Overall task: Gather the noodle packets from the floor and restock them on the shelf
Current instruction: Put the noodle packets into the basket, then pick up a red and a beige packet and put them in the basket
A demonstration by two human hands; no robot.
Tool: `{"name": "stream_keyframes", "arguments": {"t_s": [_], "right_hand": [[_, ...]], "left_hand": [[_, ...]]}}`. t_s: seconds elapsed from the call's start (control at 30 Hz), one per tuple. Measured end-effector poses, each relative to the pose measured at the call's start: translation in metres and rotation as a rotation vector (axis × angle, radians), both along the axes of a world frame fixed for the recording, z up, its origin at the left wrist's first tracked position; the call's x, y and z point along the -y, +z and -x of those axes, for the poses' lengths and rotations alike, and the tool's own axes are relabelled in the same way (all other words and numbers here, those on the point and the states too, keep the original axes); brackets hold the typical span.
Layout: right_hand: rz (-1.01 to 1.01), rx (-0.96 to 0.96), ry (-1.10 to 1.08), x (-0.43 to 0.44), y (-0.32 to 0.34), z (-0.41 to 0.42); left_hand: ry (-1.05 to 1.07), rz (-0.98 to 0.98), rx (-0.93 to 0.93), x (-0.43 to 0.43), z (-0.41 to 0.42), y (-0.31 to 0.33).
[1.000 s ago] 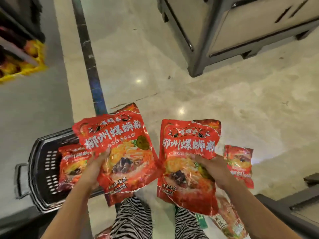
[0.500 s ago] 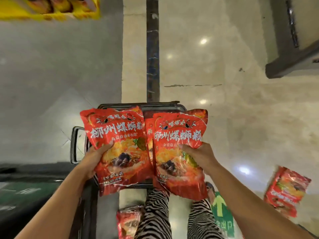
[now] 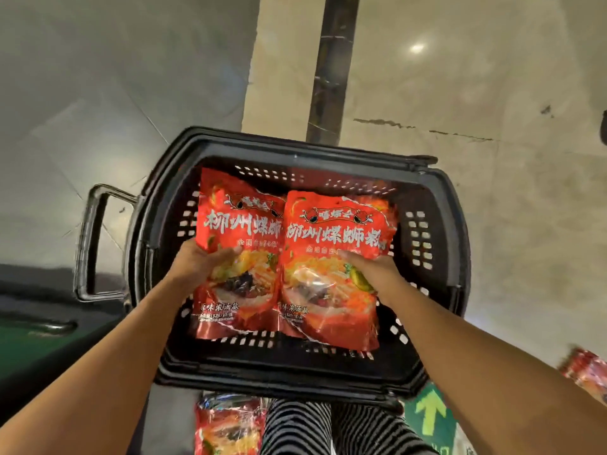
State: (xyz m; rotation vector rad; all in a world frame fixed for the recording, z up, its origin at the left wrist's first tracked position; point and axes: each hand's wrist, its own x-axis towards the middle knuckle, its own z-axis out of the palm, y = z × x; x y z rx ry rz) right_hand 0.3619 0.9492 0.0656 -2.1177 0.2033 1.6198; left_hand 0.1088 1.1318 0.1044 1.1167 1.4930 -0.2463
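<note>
Two red noodle packets are held side by side over the black basket point(image 3: 427, 244): the left hand point(image 3: 197, 264) grips the left packet point(image 3: 236, 244), the right hand point(image 3: 377, 270) the right packet point(image 3: 331, 257). More packets lie on the floor, one near the basket's near edge point(image 3: 230, 425), another off its right corner point(image 3: 588, 372).

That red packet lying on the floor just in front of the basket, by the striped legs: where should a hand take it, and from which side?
Probably its top edge. The floor packet lies flat, face up, its upper seam pointing toward the basket and clear of the striped trousers on its right. Come straight down with the left hand, once free, and pinch that seam; its lower end runs out of view.
</note>
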Motion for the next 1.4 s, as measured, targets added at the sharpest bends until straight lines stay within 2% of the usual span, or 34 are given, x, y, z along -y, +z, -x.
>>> {"name": "stream_keyframes", "arguments": {"t_s": [0.07,0.17,0.27,0.4,0.53,0.67,0.8,0.97,1.2,1.4], "right_hand": [[0.035,0.020,-0.018,0.004,-0.024,0.002],[-0.015,0.030,-0.057,0.008,-0.042,0.000],[-0.007,0.082,-0.071,0.008,-0.044,0.001],[0.006,0.189,-0.113,0.012,-0.043,0.001],[0.008,0.279,-0.157,0.014,-0.023,0.000],[0.142,0.344,0.145,0.022,0.025,0.000],[0.147,0.411,0.516,0.037,0.099,0.004],[0.150,0.444,0.625,0.069,0.198,0.011],[0.220,0.400,0.480,0.154,0.258,0.004],[0.369,0.377,0.069,0.258,0.271,-0.011]], "left_hand": [[-0.006,-0.122,-0.036,0.001,-0.003,-0.025],[-0.013,-0.283,-0.093,0.010,-0.011,-0.049],[-0.066,-0.340,-0.143,0.016,-0.010,-0.067],[-0.157,-0.394,-0.309,0.017,-0.012,-0.064],[-0.288,-0.440,-0.508,0.025,-0.024,-0.035],[-0.429,-0.512,-0.553,0.042,-0.027,0.009],[-0.571,-0.469,-0.530,0.064,-0.040,0.069],[-0.745,-0.423,-0.462,0.103,-0.080,0.150],[-1.252,-0.439,-0.341,0.176,-0.161,0.220],[-1.682,-0.529,-0.148,0.251,-0.241,0.233]]}}
